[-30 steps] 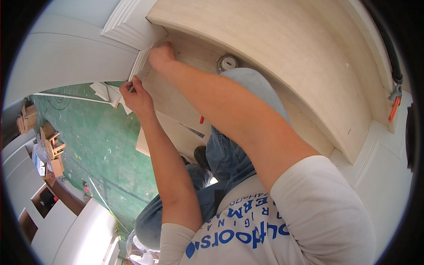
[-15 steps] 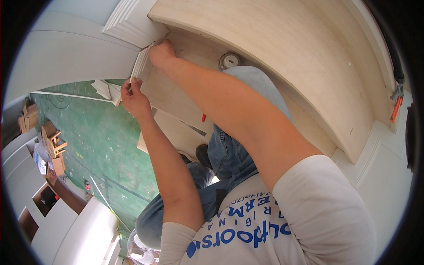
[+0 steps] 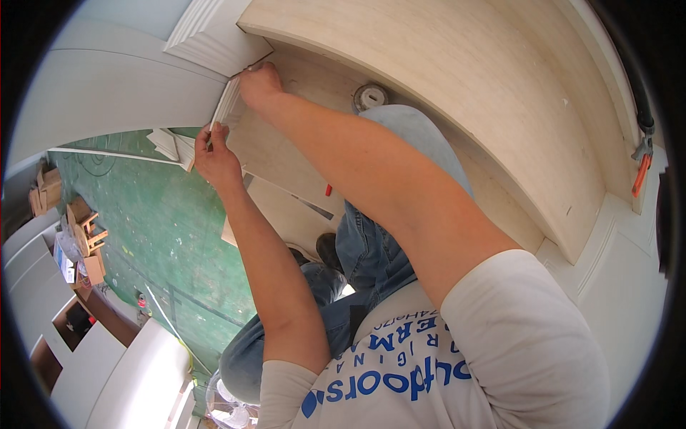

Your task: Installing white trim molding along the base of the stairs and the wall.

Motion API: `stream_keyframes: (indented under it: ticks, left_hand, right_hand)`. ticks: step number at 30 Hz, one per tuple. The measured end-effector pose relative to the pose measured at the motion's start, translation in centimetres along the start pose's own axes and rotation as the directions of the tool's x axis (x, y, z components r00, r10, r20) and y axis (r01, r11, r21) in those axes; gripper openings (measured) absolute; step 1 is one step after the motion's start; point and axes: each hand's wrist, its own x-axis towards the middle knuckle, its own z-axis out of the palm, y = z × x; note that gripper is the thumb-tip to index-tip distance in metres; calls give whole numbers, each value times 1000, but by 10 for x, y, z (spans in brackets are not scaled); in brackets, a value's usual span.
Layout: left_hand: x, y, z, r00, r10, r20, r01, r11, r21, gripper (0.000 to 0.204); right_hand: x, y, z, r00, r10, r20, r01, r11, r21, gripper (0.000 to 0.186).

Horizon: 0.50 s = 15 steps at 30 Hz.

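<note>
A short piece of white grooved moulding [image 3: 227, 104] sits at the edge of a white panel [image 3: 128, 86], its upper end close to a mitred moulding corner [image 3: 221, 43]. My left hand [image 3: 219, 161] pinches the lower end of the piece between thumb and fingers. My right hand [image 3: 260, 87] is closed at the upper end, beside the corner; its fingertips are partly hidden. Both forearms reach up and to the left across the view.
A pale wooden shelf [image 3: 429, 79] curves along the right. A round metal tape roll or disc [image 3: 371, 97] lies by my knee. Orange-handled pliers [image 3: 642, 171] hang at the far right. Offcuts [image 3: 171, 145], a wooden stool [image 3: 89, 232] and cartons stand on the green floor [image 3: 157, 214].
Both hands stay on the moulding piece with almost no movement. The right hand has shifted very slightly up and to the left.
</note>
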Motion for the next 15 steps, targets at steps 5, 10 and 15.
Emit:
stream_keyframes:
  ticks: [5, 10, 15]
  left_hand:
    - [-1, 5, 7, 1000, 9, -11, -10, 1000, -22, 31]
    - [4, -10, 4, 991, 32, -132, -47, 993, -113, 28]
    - [-4, 8, 13, 993, -2, -121, -2, 1000, -29, 29]
  right_hand:
    - [5, 1, -1, 1000, -13, -12, 13, 1000, -19, 49]
    - [-5, -3, 5, 1000, -2, 5, 2, 1000, -5, 48]
    - [1, 1, -2, 999, 13, 46, -11, 1000, -29, 55]
